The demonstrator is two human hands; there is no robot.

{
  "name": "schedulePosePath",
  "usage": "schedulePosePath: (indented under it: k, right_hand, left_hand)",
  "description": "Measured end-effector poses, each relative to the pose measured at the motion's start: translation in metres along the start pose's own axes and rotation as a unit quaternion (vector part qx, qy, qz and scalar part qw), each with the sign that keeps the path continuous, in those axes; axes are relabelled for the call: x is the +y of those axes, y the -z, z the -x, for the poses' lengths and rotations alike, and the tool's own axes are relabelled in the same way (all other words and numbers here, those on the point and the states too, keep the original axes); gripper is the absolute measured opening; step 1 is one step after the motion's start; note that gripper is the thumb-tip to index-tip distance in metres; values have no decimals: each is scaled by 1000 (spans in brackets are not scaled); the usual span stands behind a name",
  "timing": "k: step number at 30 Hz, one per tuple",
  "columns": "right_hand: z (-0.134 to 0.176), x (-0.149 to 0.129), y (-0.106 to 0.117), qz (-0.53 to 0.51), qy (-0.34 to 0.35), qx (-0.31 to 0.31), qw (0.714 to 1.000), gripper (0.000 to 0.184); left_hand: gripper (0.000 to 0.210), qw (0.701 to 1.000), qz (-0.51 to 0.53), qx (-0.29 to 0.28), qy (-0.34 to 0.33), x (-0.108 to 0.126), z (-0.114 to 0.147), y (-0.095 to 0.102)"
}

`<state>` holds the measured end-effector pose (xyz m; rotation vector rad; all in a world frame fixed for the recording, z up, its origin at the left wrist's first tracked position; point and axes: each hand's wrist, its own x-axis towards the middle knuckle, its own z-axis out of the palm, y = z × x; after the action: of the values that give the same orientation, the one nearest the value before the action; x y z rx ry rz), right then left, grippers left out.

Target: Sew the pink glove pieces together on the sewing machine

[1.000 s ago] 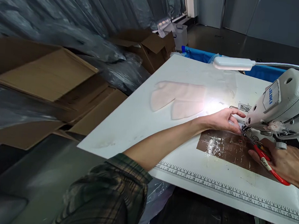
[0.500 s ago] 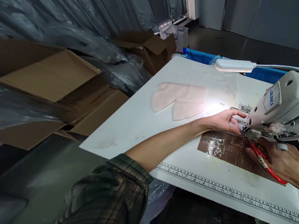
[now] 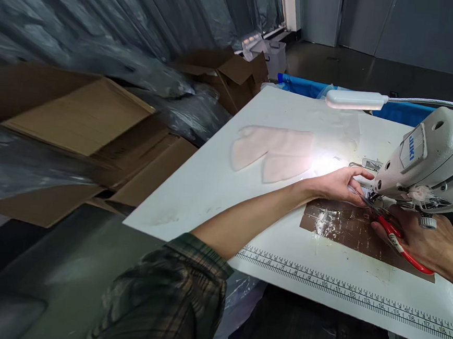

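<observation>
Red-handled scissors (image 3: 405, 250) are in my right hand (image 3: 431, 238), whose fingers are partly hidden behind the handles. Their blades point up and left, toward the needle area of a white sewing machine (image 3: 433, 154). Beside the presser foot, my left hand (image 3: 345, 185) has its thumb and some fingers pinched together at the blade tips, with the index finger stretched toward the machine. Something small and pale shows at that pinch, too small to name. Pale pink mitten-shaped fabric pieces (image 3: 275, 150) lie flat on the white table (image 3: 193, 188), left of the machine.
A brown glossy sheet (image 3: 337, 225) lies on the table below my hands. A printed ruler (image 3: 320, 278) runs along the front edge. A lamp (image 3: 355, 100) on a flexible neck hangs above the table. Open cardboard boxes (image 3: 78, 111) stand at the left, near plastic sheeting.
Both hands keep nearly the same place, and the scissors have barely shifted. The whole view has moved very slightly.
</observation>
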<state>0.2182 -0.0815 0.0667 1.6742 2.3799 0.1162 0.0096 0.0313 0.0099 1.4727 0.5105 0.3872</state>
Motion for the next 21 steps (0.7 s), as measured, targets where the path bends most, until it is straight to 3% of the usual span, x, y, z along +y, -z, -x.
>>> schedulePosePath:
  k: [4, 12, 16, 21]
  right_hand:
    - [3, -1, -1, 6, -12, -8, 1000, 66]
    - [14, 0, 1, 9, -82, -133, 988, 65]
    - [14, -4, 8, 56, -84, -138, 985, 55]
    - [13, -8, 8, 68, -76, -114, 988, 58]
  left_hand:
    - [86, 1000, 3, 2, 2, 1, 0, 1]
    - [76, 1000, 21, -16, -1, -1, -1, 4]
    - [78, 1000, 8, -11, 6, -1, -2, 3]
    - [80, 1000, -13, 5, 25, 5, 0, 2]
